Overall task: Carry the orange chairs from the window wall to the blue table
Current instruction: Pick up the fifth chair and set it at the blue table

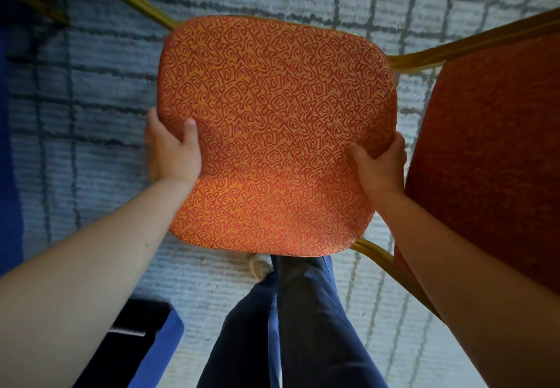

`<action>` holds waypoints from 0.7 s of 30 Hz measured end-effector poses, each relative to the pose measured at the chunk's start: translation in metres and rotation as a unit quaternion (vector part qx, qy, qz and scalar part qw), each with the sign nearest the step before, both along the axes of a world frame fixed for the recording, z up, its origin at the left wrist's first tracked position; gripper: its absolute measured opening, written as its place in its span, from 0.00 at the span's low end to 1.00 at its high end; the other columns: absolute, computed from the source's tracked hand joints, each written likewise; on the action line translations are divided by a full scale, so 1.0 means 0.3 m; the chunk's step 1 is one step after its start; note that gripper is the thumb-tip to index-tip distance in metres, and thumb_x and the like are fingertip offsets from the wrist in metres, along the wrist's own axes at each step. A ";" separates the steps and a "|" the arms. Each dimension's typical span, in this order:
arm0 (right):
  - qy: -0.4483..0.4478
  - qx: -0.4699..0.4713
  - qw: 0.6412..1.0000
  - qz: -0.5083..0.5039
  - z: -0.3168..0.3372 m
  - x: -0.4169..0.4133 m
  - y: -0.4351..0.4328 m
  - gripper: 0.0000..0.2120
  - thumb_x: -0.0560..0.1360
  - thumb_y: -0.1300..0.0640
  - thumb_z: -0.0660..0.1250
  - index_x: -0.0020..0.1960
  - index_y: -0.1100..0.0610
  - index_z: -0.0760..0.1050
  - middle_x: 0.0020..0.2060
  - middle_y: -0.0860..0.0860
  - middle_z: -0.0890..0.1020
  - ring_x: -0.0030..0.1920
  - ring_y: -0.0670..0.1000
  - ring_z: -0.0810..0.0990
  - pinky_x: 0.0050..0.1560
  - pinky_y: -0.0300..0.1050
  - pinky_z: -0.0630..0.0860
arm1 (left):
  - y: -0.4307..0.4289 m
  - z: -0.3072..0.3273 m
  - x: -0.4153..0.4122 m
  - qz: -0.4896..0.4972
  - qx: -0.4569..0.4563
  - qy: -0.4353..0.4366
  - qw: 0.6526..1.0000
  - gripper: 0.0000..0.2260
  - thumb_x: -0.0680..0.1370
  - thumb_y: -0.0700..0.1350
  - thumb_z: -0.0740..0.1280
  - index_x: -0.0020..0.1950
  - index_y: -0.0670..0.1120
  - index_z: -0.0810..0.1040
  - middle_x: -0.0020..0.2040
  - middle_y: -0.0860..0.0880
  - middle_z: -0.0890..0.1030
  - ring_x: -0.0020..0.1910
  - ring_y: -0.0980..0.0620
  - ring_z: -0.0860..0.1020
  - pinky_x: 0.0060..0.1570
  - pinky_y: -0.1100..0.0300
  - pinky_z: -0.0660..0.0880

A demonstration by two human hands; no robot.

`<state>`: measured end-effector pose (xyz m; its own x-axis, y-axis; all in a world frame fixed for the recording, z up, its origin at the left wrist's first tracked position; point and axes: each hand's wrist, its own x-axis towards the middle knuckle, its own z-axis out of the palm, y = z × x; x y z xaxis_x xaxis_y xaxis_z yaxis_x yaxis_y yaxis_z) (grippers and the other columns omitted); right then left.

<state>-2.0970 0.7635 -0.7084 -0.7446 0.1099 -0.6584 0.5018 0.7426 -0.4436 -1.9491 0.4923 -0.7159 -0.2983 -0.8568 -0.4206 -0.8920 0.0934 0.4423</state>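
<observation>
- Gripping the orange swirly cloth chair seat point(272, 133) is the left hand point(174, 151), thumb on top.
- Gripping its other side is the right hand point(378, 169).
- Lying below is the blue-grey checked carpet point(91, 115).

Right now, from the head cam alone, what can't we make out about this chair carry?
- Fingers of left hand and right hand: mostly hidden under the seat, head view.
- Leg ends: gold leg cut off by the top edge, others hidden by the seat; floor contact unknown.
- Chair back: cut off by the right edge.
- Blue strip at left edge: too cropped to identify.
</observation>
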 end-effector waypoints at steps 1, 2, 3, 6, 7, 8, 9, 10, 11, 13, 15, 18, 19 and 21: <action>0.007 0.014 1.000 0.023 0.009 0.014 0.002 0.42 0.73 0.48 0.72 0.78 0.55 0.53 0.74 0.58 0.63 0.72 0.59 0.65 0.70 0.55 0.66 | 0.026 0.008 0.001 -0.013 -0.005 0.003 1.000 0.31 0.78 0.52 0.63 0.76 0.40 0.57 0.73 0.38 0.63 0.72 0.44 0.64 0.70 0.58 0.59; 0.012 0.021 0.999 0.044 0.038 0.040 0.002 0.43 0.72 0.48 0.72 0.79 0.55 0.52 0.75 0.58 0.60 0.73 0.60 0.63 0.70 0.55 0.64 | 0.046 0.037 0.016 -0.016 -0.004 0.010 1.000 0.30 0.78 0.51 0.64 0.75 0.40 0.59 0.72 0.38 0.64 0.71 0.43 0.65 0.69 0.58 0.60; 0.016 0.022 0.998 0.061 0.062 0.062 0.005 0.43 0.72 0.49 0.72 0.79 0.55 0.52 0.75 0.58 0.59 0.74 0.59 0.61 0.71 0.54 0.63 | 0.062 0.060 0.027 -0.016 0.003 0.023 1.000 0.29 0.78 0.49 0.65 0.74 0.40 0.61 0.71 0.38 0.66 0.70 0.43 0.66 0.69 0.57 0.62; 0.024 0.000 0.995 0.101 0.174 0.124 0.010 0.42 0.72 0.51 0.72 0.79 0.56 0.54 0.74 0.59 0.59 0.74 0.58 0.62 0.70 0.51 0.62 | 0.102 0.168 0.062 -0.043 0.038 0.067 0.996 0.25 0.77 0.44 0.65 0.72 0.39 0.65 0.69 0.39 0.70 0.68 0.45 0.70 0.68 0.55 0.64; 0.028 -0.009 0.993 0.112 0.216 0.140 0.011 0.41 0.72 0.52 0.72 0.78 0.57 0.55 0.74 0.59 0.61 0.73 0.59 0.63 0.71 0.51 0.62 | 0.117 0.210 0.070 -0.057 0.049 0.078 0.994 0.24 0.77 0.43 0.65 0.72 0.39 0.65 0.68 0.40 0.71 0.67 0.45 0.71 0.68 0.55 0.65; 0.035 -0.018 0.992 0.122 0.268 0.153 0.012 0.40 0.71 0.52 0.73 0.77 0.57 0.57 0.73 0.60 0.62 0.73 0.59 0.64 0.71 0.51 0.63 | 0.132 0.263 0.079 -0.063 0.064 0.088 0.992 0.24 0.77 0.44 0.65 0.72 0.41 0.65 0.67 0.41 0.72 0.65 0.46 0.72 0.66 0.54 0.67; 0.040 -0.028 0.990 0.134 0.323 0.165 0.012 0.40 0.71 0.52 0.73 0.77 0.57 0.58 0.73 0.59 0.63 0.72 0.59 0.64 0.71 0.51 0.63 | 0.148 0.321 0.086 -0.063 0.080 0.094 0.990 0.23 0.77 0.45 0.65 0.71 0.43 0.66 0.66 0.43 0.74 0.62 0.47 0.74 0.64 0.53 0.70; 0.045 -0.036 0.988 0.142 0.381 0.177 0.014 0.40 0.71 0.52 0.73 0.77 0.57 0.58 0.73 0.59 0.64 0.72 0.58 0.65 0.71 0.52 0.64 | 0.164 0.379 0.093 -0.061 0.091 0.098 0.989 0.21 0.77 0.46 0.65 0.70 0.46 0.68 0.64 0.45 0.75 0.56 0.48 0.77 0.59 0.53 0.73; 0.051 -0.048 0.986 0.150 0.443 0.188 0.017 0.39 0.71 0.51 0.73 0.77 0.57 0.59 0.72 0.58 0.65 0.71 0.58 0.66 0.71 0.52 0.65 | 0.182 0.446 0.099 -0.057 0.098 0.105 0.988 0.19 0.77 0.47 0.64 0.68 0.48 0.70 0.61 0.46 0.77 0.49 0.50 0.79 0.53 0.54 0.75; 0.064 -0.075 0.981 0.166 0.557 0.216 0.026 0.38 0.71 0.52 0.73 0.76 0.57 0.61 0.71 0.58 0.69 0.69 0.56 0.71 0.69 0.52 0.68 | 0.219 0.566 0.112 -0.040 0.106 0.128 0.985 0.15 0.76 0.47 0.65 0.63 0.48 0.73 0.56 0.46 0.80 0.38 0.52 0.78 0.43 0.59 0.74; 0.073 -0.103 0.975 0.182 0.653 0.244 0.043 0.36 0.71 0.53 0.73 0.75 0.57 0.64 0.68 0.58 0.73 0.66 0.56 0.74 0.67 0.53 0.71 | 0.255 0.666 0.122 -0.030 0.119 0.144 0.982 0.15 0.76 0.46 0.66 0.61 0.46 0.74 0.53 0.45 0.81 0.40 0.49 0.79 0.42 0.60 0.74; 0.096 -0.137 0.964 0.205 0.839 0.282 0.093 0.34 0.70 0.55 0.73 0.74 0.57 0.66 0.67 0.56 0.74 0.65 0.55 0.75 0.66 0.55 0.72 | 0.303 0.863 0.148 -0.047 0.129 0.170 0.976 0.17 0.75 0.45 0.66 0.62 0.43 0.75 0.51 0.42 0.82 0.41 0.45 0.80 0.43 0.58 0.75; 0.107 -0.147 0.960 0.213 0.890 0.292 0.111 0.34 0.70 0.55 0.73 0.73 0.57 0.66 0.67 0.55 0.75 0.66 0.55 0.75 0.66 0.55 0.72 | 0.317 0.923 0.157 -0.051 0.126 0.178 0.975 0.17 0.74 0.46 0.66 0.62 0.43 0.74 0.52 0.41 0.81 0.45 0.43 0.80 0.48 0.54 0.76; 0.129 -0.147 0.952 0.235 0.996 0.301 0.146 0.35 0.70 0.54 0.73 0.74 0.57 0.65 0.68 0.55 0.73 0.67 0.55 0.73 0.67 0.54 0.71 | 0.341 1.049 0.168 -0.051 0.106 0.194 0.974 0.17 0.74 0.46 0.66 0.62 0.45 0.74 0.52 0.44 0.81 0.51 0.43 0.80 0.56 0.50 0.75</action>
